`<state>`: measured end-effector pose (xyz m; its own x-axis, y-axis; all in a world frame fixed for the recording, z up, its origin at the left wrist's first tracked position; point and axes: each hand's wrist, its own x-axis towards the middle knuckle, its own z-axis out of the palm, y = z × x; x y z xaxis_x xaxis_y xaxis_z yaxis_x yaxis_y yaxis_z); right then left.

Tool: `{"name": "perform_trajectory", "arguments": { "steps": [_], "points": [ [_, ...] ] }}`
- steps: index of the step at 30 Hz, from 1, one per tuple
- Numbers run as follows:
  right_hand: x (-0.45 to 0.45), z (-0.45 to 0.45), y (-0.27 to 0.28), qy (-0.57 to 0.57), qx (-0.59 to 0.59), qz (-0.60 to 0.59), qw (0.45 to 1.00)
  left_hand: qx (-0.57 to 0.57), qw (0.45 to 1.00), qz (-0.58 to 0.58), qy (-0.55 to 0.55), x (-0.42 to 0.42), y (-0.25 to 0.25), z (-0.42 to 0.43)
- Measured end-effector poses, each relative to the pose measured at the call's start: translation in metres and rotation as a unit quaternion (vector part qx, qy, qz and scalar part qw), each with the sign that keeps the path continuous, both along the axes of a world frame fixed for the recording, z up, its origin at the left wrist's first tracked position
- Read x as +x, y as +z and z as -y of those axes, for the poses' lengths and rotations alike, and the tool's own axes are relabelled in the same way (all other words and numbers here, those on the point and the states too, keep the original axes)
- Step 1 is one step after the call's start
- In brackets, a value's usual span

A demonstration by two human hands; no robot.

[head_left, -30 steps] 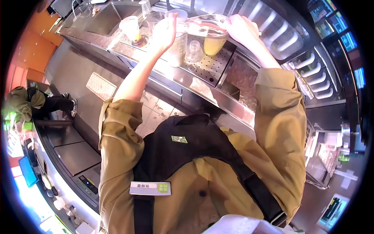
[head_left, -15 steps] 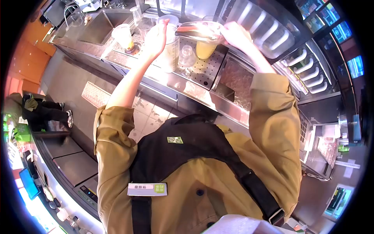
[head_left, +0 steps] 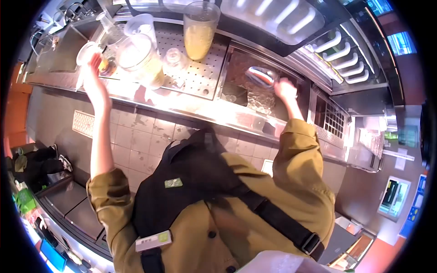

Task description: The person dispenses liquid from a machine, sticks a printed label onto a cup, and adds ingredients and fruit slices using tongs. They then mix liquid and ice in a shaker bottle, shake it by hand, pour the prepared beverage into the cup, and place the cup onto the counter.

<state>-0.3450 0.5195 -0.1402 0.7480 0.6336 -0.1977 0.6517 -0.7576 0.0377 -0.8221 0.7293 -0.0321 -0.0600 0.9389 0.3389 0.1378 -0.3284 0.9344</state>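
Observation:
My left hand [head_left: 94, 79] is raised at the near side of a clear plastic cup [head_left: 86, 53], which has something orange near its base. Its fingers look stretched out; whether they touch the cup I cannot tell. My right hand [head_left: 286, 90] is closed round the handle of a metal ice scoop [head_left: 261, 76], held over the ice bin [head_left: 232, 57]. Clear ice [head_left: 260, 101] lies below the scoop. A large clear measuring jug [head_left: 139, 57] stands on the perforated drain tray [head_left: 207, 82], beside a small clear jar [head_left: 175, 60]. Behind them is a clear pitcher of yellow liquid [head_left: 200, 38].
More clear containers [head_left: 140, 25] stand at the back of the counter, near the sink [head_left: 61, 52]. White-handled bins [head_left: 339, 61] line the back right. A metal counter edge [head_left: 182, 109] runs before me. Someone in dark trousers [head_left: 41, 166] is at the far left.
My right hand has brought the scoop from above the measuring jug down and right to the ice bin. My left hand has moved left from the jug to the plastic cup. The view has shifted.

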Motion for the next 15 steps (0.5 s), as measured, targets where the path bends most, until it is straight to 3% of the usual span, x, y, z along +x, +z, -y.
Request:
{"name": "perform_trajectory", "arguments": {
  "steps": [2, 4, 8, 15],
  "points": [
    [-0.002, -0.015, -0.03, -0.007, -0.069, -0.053, 0.996, -0.02, 0.999, -0.021, 0.021, 0.0, -0.001, 0.008],
    [0.032, -0.04, -0.131, -0.01, -0.077, -0.082, 0.994, -0.017, 0.998, -0.034, 0.044, 0.004, -0.003, 0.014],
    [0.038, -0.09, -0.236, 0.15, -0.032, 0.022, 0.988, -0.027, 0.995, -0.041, 0.085, 0.003, 0.001, 0.04],
    [0.024, -0.113, -0.295, 0.339, -0.115, -0.063, 0.931, -0.083, 0.979, -0.093, 0.163, -0.053, -0.002, 0.073]
  ]
}}
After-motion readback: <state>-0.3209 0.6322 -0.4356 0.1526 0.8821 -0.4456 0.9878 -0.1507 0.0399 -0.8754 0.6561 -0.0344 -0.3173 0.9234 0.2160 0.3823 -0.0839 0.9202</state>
